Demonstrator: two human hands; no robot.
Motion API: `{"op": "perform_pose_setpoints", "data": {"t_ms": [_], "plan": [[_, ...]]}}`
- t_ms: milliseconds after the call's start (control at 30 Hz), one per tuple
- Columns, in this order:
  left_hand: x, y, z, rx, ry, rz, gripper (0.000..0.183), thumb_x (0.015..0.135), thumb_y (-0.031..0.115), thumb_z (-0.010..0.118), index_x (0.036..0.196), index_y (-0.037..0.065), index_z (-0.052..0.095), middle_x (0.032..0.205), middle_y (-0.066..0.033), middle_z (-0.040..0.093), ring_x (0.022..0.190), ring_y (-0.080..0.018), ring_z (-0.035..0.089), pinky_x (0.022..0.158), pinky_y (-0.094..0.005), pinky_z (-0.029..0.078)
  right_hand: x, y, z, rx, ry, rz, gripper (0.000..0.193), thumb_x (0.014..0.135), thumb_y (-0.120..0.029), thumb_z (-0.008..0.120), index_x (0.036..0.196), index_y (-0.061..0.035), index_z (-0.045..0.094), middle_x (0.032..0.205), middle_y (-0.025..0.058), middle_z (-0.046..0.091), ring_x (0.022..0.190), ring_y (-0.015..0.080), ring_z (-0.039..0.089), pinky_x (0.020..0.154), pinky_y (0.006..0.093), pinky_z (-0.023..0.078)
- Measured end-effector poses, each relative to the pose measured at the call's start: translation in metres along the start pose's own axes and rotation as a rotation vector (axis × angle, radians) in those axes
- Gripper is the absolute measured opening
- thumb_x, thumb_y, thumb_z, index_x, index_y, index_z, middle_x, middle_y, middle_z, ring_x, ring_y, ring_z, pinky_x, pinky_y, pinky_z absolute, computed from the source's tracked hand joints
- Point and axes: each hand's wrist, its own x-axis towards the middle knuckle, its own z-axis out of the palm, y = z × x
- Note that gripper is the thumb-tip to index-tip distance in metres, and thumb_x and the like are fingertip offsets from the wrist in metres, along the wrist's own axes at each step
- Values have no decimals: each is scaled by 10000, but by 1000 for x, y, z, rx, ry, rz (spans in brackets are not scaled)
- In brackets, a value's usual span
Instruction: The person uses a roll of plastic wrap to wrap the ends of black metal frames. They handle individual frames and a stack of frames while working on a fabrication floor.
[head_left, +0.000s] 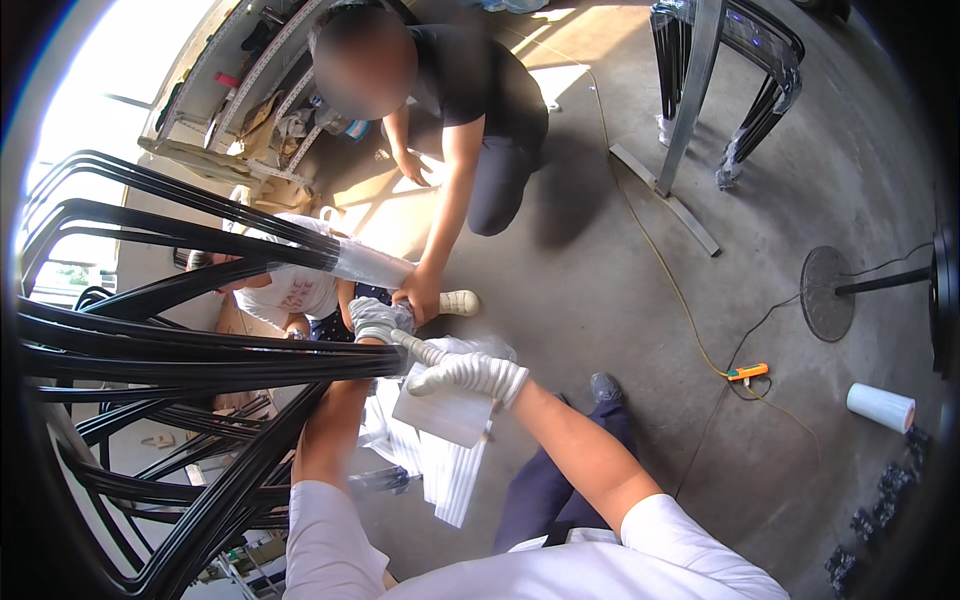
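Observation:
Both my hands wear pale ribbed gloves. My left hand (374,319) is closed beside the ends of a bundle of black tubes (290,362); my forearm passes behind the bundle. What its fingers hold is hidden. My right hand (468,376) reaches in from the right, its fingers at the tube ends, gripping a translucent white plastic sheet (447,414) that hangs below. Next to my left hand is a co-worker's bare hand (421,291), apparently touching it. Above, another black tube bundle (290,228) has its end wrapped in clear film (372,262).
A crouching co-worker (500,110) is ahead; another person (290,290) sits behind the tubes. White striped sheeting (455,475) hangs beneath my hands. Right on the floor are a cable with an orange power strip (748,372), a white roll (880,407), a round stand base (828,294) and a metal frame (685,110).

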Motion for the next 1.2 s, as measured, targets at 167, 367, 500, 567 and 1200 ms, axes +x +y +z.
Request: {"op": "perform_pose_setpoints", "data": {"t_ms": [167, 367, 500, 567, 1200], "plan": [[-9, 9, -5, -5, 6, 29, 200, 741, 246, 532, 797, 89, 641, 881, -55, 559, 873, -205, 513, 721, -388, 375, 0, 2, 0, -71, 3, 4, 831, 698, -324, 630, 1376, -111, 198, 976, 70, 511, 966, 177, 468, 876, 282, 339], [-9, 11, -3, 63, 77, 3, 217, 738, 252, 537, 801, 78, 650, 885, -67, 550, 878, -221, 515, 722, -387, 382, -1, 0, -1, -225, 9, 1, 859, 701, -445, 610, 1374, -117, 188, 1125, 157, 529, 1094, 247, 450, 924, 300, 312], [-13, 9, 3, 110, 115, -47, 199, 732, 242, 538, 796, 94, 655, 874, -71, 552, 875, -223, 520, 726, -383, 383, 2, 5, -2, -197, -17, -1, 853, 707, -436, 610, 1372, -106, 191, 1139, 165, 520, 1102, 249, 447, 925, 298, 312], [-15, 4, 10, 37, 153, -31, 187, 730, 235, 536, 788, 105, 658, 873, -65, 551, 875, -224, 519, 732, -380, 382, 4, 8, -1, -232, -20, -8, 816, 728, -386, 614, 1369, -95, 201, 1133, 163, 520, 1097, 235, 447, 932, 297, 308], [-147, 18, 97, -2581, 463, 62, 389, 880, 235, 480, 1195, 10, 438, 1154, -95, 502, 1053, -183, 480, 938, -307, 359, -20, 40, -14, -148, -32, 79, 843, 714, -297, 651, 1387, -140, 168, 1378, 84, 252, 1274, 190, 205, 1035, 298, 155]]}}
